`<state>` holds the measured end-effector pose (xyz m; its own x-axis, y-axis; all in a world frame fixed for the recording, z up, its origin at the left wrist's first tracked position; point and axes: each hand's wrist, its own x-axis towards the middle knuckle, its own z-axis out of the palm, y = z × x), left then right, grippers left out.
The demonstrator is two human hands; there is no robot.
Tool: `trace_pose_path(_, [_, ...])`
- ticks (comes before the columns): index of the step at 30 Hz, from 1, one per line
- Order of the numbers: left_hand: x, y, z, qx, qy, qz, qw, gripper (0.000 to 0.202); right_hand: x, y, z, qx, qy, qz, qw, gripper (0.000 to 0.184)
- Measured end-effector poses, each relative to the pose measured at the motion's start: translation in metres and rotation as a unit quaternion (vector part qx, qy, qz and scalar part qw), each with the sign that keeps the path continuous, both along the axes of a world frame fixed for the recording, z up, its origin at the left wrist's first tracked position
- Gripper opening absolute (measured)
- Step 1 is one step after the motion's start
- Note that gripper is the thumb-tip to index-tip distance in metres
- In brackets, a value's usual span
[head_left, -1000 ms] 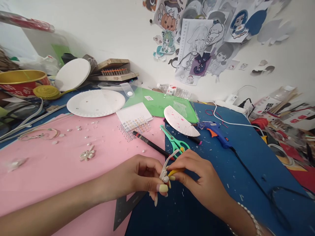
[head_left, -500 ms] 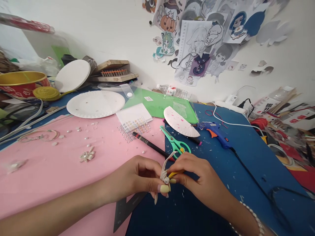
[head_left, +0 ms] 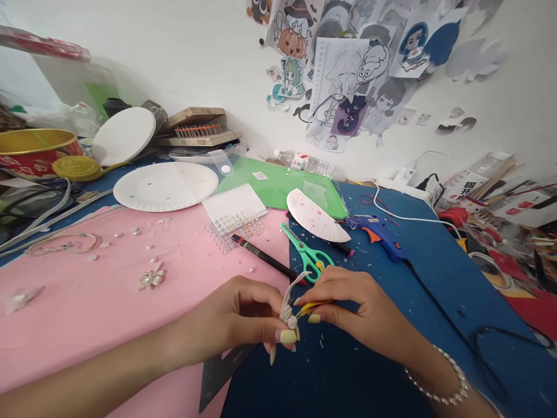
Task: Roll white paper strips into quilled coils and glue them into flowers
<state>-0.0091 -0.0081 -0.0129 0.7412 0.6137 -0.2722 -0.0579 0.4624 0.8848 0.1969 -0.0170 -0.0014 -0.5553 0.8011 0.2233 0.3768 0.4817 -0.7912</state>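
My left hand pinches a small knotted piece of white cord between thumb and fingers. One loose end of the cord stands up and another hangs below. A round white bead sits at the knot's lower right side. In my right hand are yellow tweezers, their thin tips pointing left close beside the bead. Whether the tips touch it I cannot tell. Just behind my hands lie green scissors and a black marker. A finished-looking white cord knot rests on the pink sheet.
Loose pearls and a bracelet-like cord lie on the pink sheet. A blue glue gun rests at the right, its black cable trailing forward. Paper plates, a gem sticker sheet and a green folder are farther back.
The tweezers have drawn back slightly to the right, so their tips now show apart from my left fingers. My left hand keeps its pinch on the white cord.
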Motion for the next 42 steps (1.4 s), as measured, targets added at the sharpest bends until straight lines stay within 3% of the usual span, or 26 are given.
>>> trace_pose_path(4, [0.000,0.000,0.000,-0.003,0.015,0.000,1.000,0.002,0.002,0.000,-0.002,0.031,-0.024,0.004,0.999,0.013])
trace_pose_path(7, [0.001,0.001,0.001,-0.009,0.031,0.010,0.999,0.006,0.004,0.001,-0.004,0.108,-0.044,-0.003,0.993,0.015])
trace_pose_path(11, [0.003,0.002,0.003,0.010,0.057,0.032,0.998,0.010,0.004,0.003,-0.006,0.231,-0.104,-0.036,0.967,0.018])
trace_pose_path(15, [0.004,0.002,0.004,0.026,0.081,0.041,0.996,0.011,0.002,0.003,-0.008,0.281,-0.136,-0.053,0.948,0.021])
trace_pose_path(22, [0.001,0.002,0.007,0.018,0.087,0.071,0.993,0.007,0.003,0.006,-0.011,0.231,-0.135,-0.114,0.957,0.019])
trace_pose_path(26, [0.002,0.001,0.008,-0.043,0.048,0.024,0.998,0.008,0.006,0.004,-0.007,0.149,-0.054,-0.173,0.972,0.016])
trace_pose_path(29, [0.002,0.001,0.007,-0.072,0.039,-0.007,0.997,0.007,0.007,0.001,-0.003,0.131,-0.018,-0.193,0.972,0.016])
trace_pose_path(42, [0.003,0.000,0.006,-0.070,0.049,-0.043,0.995,0.007,0.004,-0.004,0.000,0.138,-0.006,-0.135,0.981,0.018])
